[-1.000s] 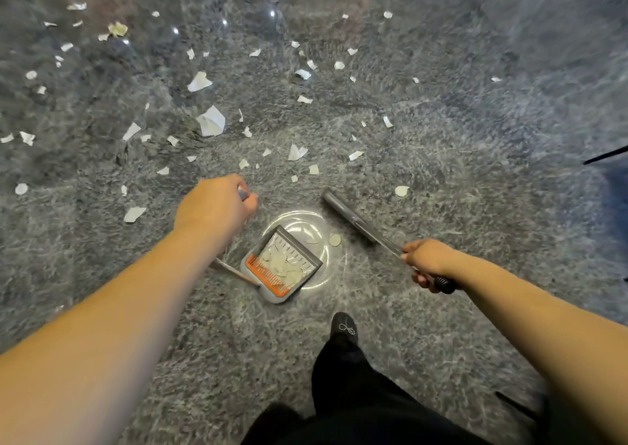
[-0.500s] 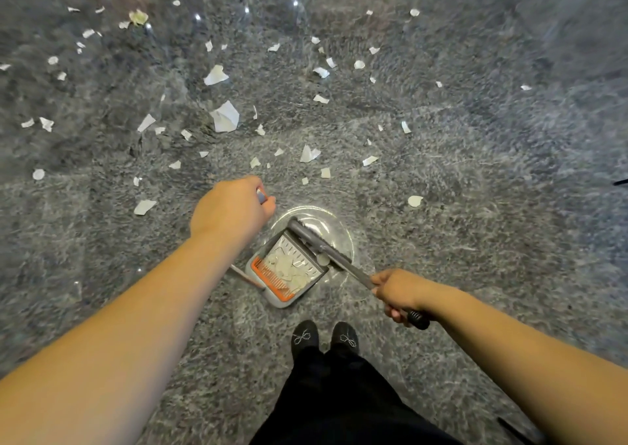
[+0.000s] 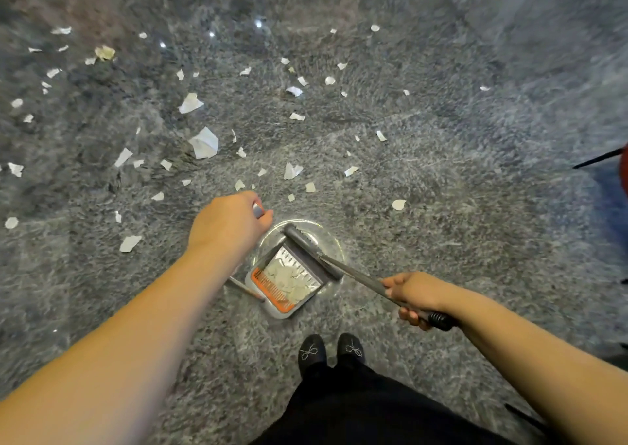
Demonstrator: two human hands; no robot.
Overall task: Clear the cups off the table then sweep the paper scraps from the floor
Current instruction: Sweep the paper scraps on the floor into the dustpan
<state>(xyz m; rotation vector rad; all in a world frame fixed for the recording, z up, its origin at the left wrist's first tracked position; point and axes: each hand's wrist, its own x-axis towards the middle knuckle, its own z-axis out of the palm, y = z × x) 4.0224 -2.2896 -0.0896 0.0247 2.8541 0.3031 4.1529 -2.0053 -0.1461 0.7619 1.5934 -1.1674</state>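
The broom [image 3: 314,252] head, out on the floor [image 3: 458,206] a second ago, now sits at the dustpan [image 3: 289,283] mouth, another scrap swept in. Right hand [image 3: 413,296] grips the broom, left hand [image 3: 229,227] the dustpan handle. Many scraps [image 3: 204,143] remain far and left.

A polished grey stone floor [image 3: 458,179] with pale speckled veining fills the view. Small bright ceiling-light reflections [image 3: 258,23] glint on it near the top. At the right edge a thin black leg [image 3: 598,159] and a red rounded shape [image 3: 624,169] intrude.
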